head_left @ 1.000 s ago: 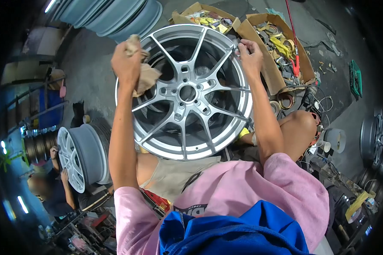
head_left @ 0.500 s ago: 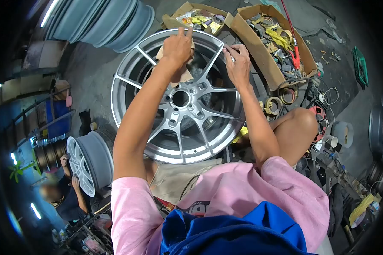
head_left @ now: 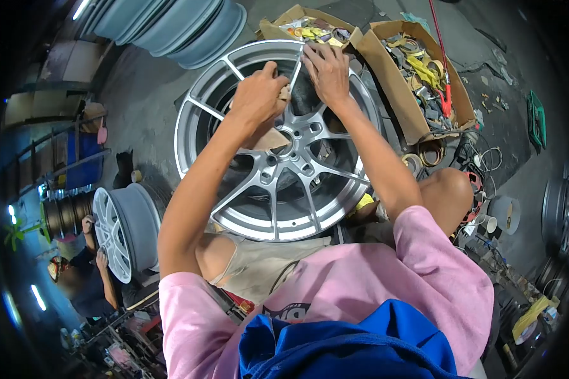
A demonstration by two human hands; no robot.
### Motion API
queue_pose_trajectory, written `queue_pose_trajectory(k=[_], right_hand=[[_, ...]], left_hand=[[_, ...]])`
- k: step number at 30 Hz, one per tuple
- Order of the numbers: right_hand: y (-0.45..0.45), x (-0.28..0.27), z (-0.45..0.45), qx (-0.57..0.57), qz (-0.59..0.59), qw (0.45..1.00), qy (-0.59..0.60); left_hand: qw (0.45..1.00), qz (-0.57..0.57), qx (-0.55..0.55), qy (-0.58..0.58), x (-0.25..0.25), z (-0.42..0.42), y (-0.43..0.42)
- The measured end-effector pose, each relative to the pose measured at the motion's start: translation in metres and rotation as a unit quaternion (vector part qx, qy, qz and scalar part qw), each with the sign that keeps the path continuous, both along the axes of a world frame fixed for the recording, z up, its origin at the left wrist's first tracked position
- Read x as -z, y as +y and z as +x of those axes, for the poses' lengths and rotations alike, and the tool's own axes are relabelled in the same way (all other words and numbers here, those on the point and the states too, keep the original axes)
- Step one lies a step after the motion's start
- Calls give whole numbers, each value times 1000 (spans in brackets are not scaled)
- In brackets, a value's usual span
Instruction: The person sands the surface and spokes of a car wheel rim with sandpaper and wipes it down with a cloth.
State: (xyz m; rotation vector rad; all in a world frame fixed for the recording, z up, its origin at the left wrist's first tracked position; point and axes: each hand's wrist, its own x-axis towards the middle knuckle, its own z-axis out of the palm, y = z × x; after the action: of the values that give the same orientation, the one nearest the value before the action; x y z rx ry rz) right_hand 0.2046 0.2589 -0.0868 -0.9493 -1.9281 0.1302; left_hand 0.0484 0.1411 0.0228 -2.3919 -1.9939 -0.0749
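A silver multi-spoke car wheel rim (head_left: 274, 208) lies face up in front of my knees. My left hand (head_left: 259, 95) is closed around a beige sheet (head_left: 267, 140) that looks like sandpaper, and its loose lower part hangs over the hub. This hand is above the upper left spokes, and its fingertips are partly hidden. At the top of the wheel, my right hand (head_left: 327, 72) has its fingers bent over the outer lip, beside the end of a spoke.
Two cardboard boxes, a long one (head_left: 385, 95) and a smaller one (head_left: 272, 30), hold scraps and tape rolls beyond the wheel. Grey rims (head_left: 202, 35) are stacked at upper left. Another person (head_left: 91, 294) handles a white wheel (head_left: 129, 227) at left. Cables (head_left: 487, 151) lie at right.
My right hand has moved left along the rim to the top spoke. My left hand has drawn down from the outer lip toward the hub with the beige sheet. The view has shifted slightly.
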Motion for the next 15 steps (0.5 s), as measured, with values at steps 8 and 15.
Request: queue_pose_trajectory(k=[8,15], right_hand=[[-3,1,-5,-29,102,993,-50],[-5,-2,-6,25,66,995,-63]], left_hand=[[979,154,-127,-46,-69,-80,-37],[943,124,-309,0,-47,-171,-82]])
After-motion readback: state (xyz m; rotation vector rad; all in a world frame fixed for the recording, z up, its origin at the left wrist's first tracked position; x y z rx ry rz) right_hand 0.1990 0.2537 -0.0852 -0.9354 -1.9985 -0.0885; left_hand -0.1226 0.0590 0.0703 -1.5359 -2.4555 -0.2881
